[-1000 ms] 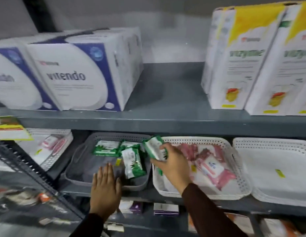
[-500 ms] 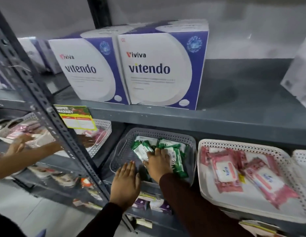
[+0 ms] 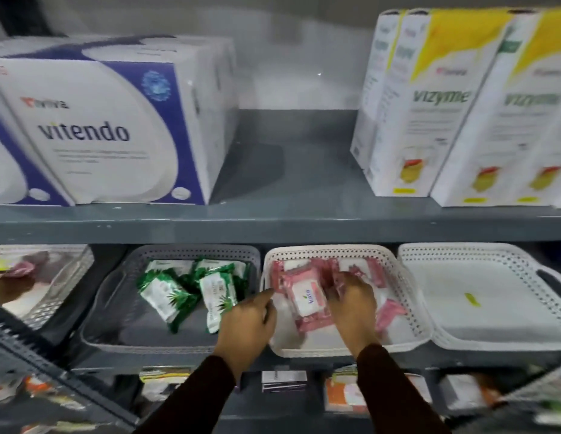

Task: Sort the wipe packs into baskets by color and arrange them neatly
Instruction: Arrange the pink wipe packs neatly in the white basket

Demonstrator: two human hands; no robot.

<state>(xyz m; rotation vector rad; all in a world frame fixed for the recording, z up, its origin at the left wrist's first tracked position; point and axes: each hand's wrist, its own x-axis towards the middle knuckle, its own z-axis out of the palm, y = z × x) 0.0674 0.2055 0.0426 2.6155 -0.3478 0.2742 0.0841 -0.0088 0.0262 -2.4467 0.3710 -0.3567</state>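
Observation:
Several green wipe packs lie loosely in the grey basket on the lower shelf. To its right, the white basket holds several pink wipe packs; the front one has a white label. My left hand hovers over the gap between the two baskets, holding nothing, its index finger reaching to the left edge of that pink pack. My right hand is in the white basket, fingers curled down onto the pink packs just right of the labelled one. Its fingertips are hidden, so its grip is unclear.
A white basket with only a small yellow sticker stands at the right. Another person's hand works in a basket at the far left. Vitendo boxes and Vizyme boxes stand on the overhanging upper shelf. More goods sit on the shelf below.
My right hand has left the green packs in the grey basket and moved right into the white basket. My left hand shifted right too. The view swung to the right.

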